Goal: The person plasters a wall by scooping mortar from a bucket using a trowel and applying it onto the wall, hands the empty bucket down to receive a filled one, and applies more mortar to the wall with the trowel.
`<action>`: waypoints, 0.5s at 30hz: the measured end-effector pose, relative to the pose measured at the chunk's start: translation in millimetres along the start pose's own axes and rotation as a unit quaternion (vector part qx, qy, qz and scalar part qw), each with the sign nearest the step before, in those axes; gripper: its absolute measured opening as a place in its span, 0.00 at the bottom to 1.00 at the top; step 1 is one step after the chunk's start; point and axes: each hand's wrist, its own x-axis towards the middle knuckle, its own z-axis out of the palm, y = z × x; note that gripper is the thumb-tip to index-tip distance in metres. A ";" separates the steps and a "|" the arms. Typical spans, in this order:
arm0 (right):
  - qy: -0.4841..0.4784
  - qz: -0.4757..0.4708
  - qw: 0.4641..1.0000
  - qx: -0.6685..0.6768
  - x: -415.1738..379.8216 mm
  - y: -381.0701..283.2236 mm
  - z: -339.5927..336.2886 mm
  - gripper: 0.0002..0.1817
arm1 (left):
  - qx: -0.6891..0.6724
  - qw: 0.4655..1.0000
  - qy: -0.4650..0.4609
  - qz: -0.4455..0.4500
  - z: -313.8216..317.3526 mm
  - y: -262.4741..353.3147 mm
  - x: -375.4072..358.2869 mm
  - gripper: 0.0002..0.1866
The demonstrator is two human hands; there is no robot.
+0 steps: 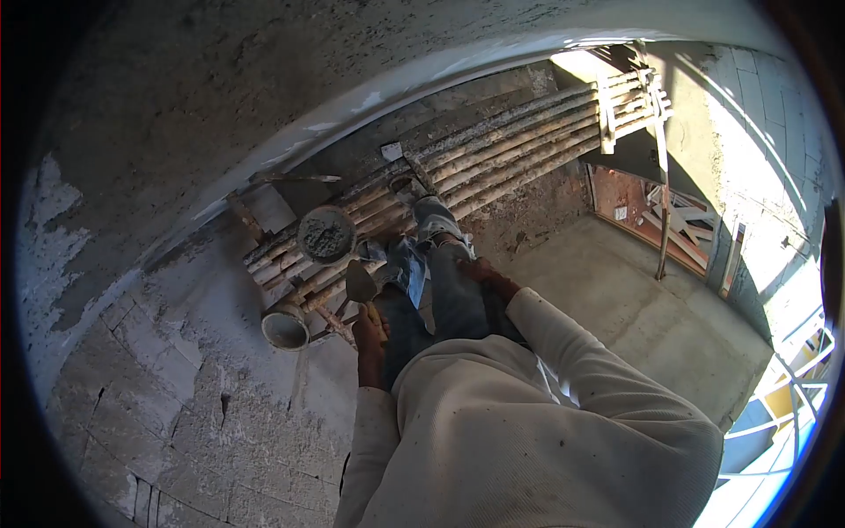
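Observation:
My left hand (374, 327) is closed around the handle of a pointed masonry trowel (359, 282). The trowel's blade points away from me, just nearer than a round bucket of grey mortar (326, 236). Left of that hand, a second round bucket (286, 326) sits by the end of the poles, with some grey material inside. My right hand (480, 271) lies against my trouser leg (459, 295) near the knee, fingers resting on the cloth and partly hard to see; nothing shows in it.
I stand on a scaffold of wooden poles (519, 145), running to the upper right. A rough plastered wall (220, 106) curves along the upper left. Below lies a concrete floor (642, 299). An upright pole (662, 194) and scrap boards (682, 231) are at the right.

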 end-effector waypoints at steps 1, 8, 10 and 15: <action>0.030 0.025 0.998 -0.045 -28.0 -26.4 -9.1 0.50 | -0.008 1.000 -0.002 -0.003 -1.5 -6.6 4.5 0.29; 0.097 -0.130 0.950 -0.266 -128.1 -177.8 -25.7 0.31 | -0.181 0.983 0.024 -0.032 49.1 -26.7 32.2 0.27; 0.048 -0.165 0.949 -0.263 -126.4 -229.2 14.7 0.26 | -0.217 0.976 0.015 -0.005 64.9 -2.3 19.4 0.25; -0.045 -0.424 0.806 -0.410 -50.7 -255.9 120.8 0.22 | -0.261 0.939 0.098 0.203 90.8 -15.5 54.7 0.20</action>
